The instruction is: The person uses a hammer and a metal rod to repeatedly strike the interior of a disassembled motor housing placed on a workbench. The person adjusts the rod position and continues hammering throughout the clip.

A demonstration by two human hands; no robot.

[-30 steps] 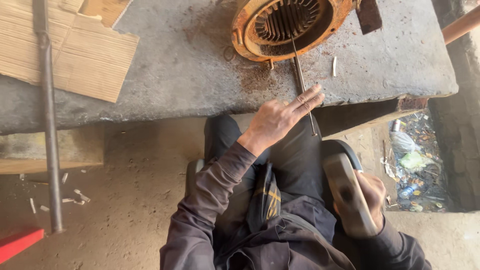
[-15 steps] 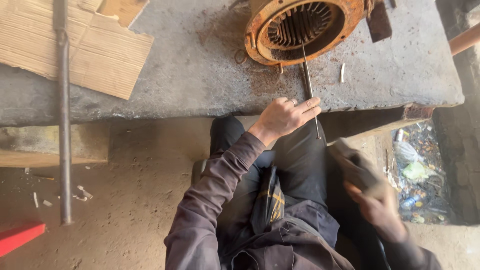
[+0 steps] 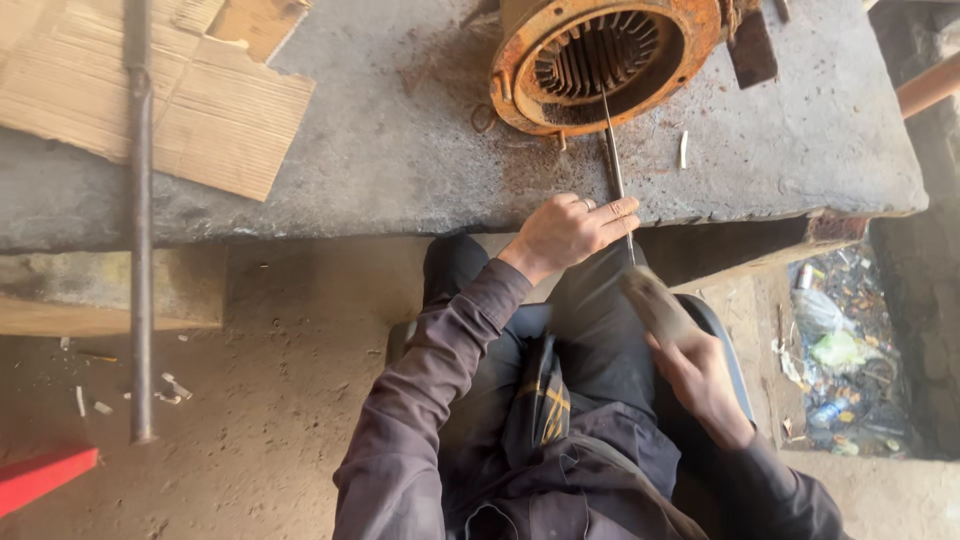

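- Left hand (image 3: 568,232) is closed around a thin metal rod (image 3: 612,165), gripping it at its near end, right at the front edge of the concrete slab (image 3: 400,150).
- I see the rod running from that grip up across the slab and into the bore of the rusty motor stator (image 3: 600,60); its tip sits among the slots on the near side of the ring. How deep it goes I can't tell.
- Right hand (image 3: 700,375) is below the slab edge, over the lap, wrapped around a blurred block-like striking tool (image 3: 655,305), likely a hammer. The tool's head is just short of the rod's near end, not touching as far as I can see.
- My read on progress: rod is seated and aimed, the blow is not landed. Stator slots look open with no windings visible, so stripping seems mostly done; what the rod is driving out is hidden.
- Left of the stator: cardboard sheet (image 3: 160,100) on the slab, long steel bar (image 3: 140,220) across it, both untouched.
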